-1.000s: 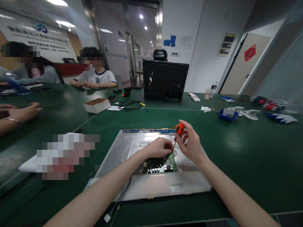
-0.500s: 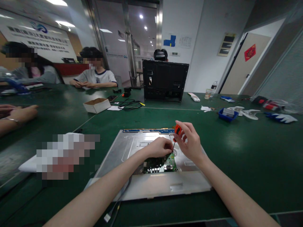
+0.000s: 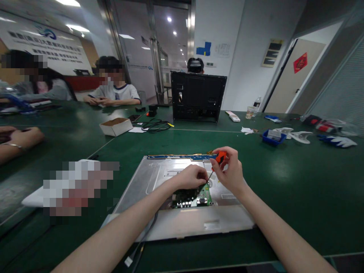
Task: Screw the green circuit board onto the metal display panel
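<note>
A silver display panel (image 3: 159, 222) lies flat before me, its back facing up. A green circuit board (image 3: 209, 197) sits on its middle, and a blue circuit strip (image 3: 170, 157) runs along its far edge. In my right hand (image 3: 231, 172) is a screwdriver (image 3: 221, 156) with an orange and black handle, tilted to the right. Its tip reaches the board's far right corner, beside the fingertips of my left hand (image 3: 196, 177). Those left fingers are pinched together near the tip; what they hold, if anything, is hidden. My left forearm covers part of the panel.
Beyond the panel stand a black monitor housing (image 3: 199, 96), an open white box (image 3: 116, 127) and black cables (image 3: 156, 126). A blue tray (image 3: 273, 138) and gloves (image 3: 338, 141) lie at right. At left are a co-worker's hands (image 3: 25, 138); loose cables (image 3: 139, 248) hang at the near edge.
The screwdriver's handle has tipped to the right and my right hand has shifted slightly with it. The tip stays by the board's corner. My left hand has hardly moved.
</note>
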A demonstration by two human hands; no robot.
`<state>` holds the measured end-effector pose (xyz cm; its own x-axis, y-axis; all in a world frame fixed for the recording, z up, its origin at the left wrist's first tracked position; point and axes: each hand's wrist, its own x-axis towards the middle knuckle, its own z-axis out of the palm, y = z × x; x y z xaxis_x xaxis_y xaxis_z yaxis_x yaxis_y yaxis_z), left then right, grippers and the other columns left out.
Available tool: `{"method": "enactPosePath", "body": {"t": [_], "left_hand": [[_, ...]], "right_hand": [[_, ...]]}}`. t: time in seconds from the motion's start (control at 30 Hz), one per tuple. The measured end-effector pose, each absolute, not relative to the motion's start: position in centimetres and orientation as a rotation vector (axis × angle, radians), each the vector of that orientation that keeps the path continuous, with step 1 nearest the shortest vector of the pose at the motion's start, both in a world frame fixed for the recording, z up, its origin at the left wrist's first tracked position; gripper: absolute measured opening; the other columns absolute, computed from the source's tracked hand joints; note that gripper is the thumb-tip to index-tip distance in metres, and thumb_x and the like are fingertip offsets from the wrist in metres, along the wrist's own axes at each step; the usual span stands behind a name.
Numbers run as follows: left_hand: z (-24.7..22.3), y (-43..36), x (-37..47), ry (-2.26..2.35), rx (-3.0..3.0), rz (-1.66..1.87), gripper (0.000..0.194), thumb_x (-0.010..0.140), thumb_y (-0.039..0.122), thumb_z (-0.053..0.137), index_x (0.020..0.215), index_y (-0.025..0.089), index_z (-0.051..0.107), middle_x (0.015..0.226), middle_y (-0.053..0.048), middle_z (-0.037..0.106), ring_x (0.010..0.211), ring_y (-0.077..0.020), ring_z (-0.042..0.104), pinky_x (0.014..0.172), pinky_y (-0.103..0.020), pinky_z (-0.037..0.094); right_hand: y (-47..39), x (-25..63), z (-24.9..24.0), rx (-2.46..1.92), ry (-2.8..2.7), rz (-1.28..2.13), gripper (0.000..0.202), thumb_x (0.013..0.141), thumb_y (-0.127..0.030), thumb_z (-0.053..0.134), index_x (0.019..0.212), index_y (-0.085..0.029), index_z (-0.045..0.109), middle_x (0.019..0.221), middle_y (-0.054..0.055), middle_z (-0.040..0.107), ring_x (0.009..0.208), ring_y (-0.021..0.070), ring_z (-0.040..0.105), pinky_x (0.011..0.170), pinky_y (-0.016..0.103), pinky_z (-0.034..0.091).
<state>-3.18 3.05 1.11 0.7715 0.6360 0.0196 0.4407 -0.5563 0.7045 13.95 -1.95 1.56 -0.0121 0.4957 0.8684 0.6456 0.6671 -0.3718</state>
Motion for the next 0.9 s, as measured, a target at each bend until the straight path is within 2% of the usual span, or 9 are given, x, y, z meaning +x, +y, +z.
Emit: {"method": "enactPosePath", "body": {"t": [0.17,0.37,0.63,0.73,0.9], "left_hand": [[0.97,3.12,-3.24,0.788,2.26,0.359,0.01,0.074,0.013,0.06,0.074,0.015,0.07,0.07,0.001,0.067,0.068,-0.015,0.058,0.067,-0.023,0.043],[1.09,3.08,-3.25,0.789,2.264,0.362,0.009,0.073,0.013,0.06,0.073,0.015,0.069,0.071,0.0,0.067,0.069,-0.016,0.059,0.067,-0.023,0.043],[1.23,3.01,-3.19,0.794,2.264,0.352,0.01,0.073,0.012,0.06,0.073,0.015,0.069,0.07,0.0,0.067,0.067,-0.0157,0.058,0.066,-0.023,0.042],[1.2,3.04,-3.2,0.791,2.263,0.35,0.01,0.073,0.012,0.06,0.073,0.015,0.069,0.07,0.0,0.067,0.067,-0.0155,0.058,0.066,-0.023,0.042],[1.04,3.13,-3.21,0.79,2.261,0.36,0.01,0.073,0.011,0.06,0.073,0.014,0.07,0.069,0.0,0.066,0.066,-0.0152,0.058,0.066,-0.023,0.042]], "right_hand": [[-1.95,13.98,1.69,-0.947,-1.652,-0.161,0.024,0.097,-0.033,0.06,0.115,-0.024,0.048,0.097,0.002,0.061,0.055,0.0081,0.054,0.046,0.019,0.045],[-2.03,13.92,2.14,-0.917,-1.666,-0.225,0.022,0.097,-0.025,0.059,0.118,-0.027,0.054,0.106,0.005,0.054,0.065,0.0099,0.057,0.048,0.022,0.051],[-2.02,13.87,1.93,-0.9,-1.686,-0.187,0.029,0.096,-0.021,0.055,0.124,-0.025,0.051,0.104,0.005,0.061,0.063,0.0101,0.059,0.046,0.021,0.049],[-1.98,13.88,1.64,-0.908,-1.667,-0.15,0.027,0.095,-0.022,0.056,0.122,-0.024,0.049,0.101,0.005,0.062,0.063,0.0107,0.061,0.046,0.02,0.047],[-1.73,13.9,1.23,-0.934,-1.585,-0.132,0.026,0.093,-0.033,0.065,0.109,-0.024,0.046,0.095,0.003,0.065,0.058,0.0102,0.061,0.047,0.02,0.047]]}}
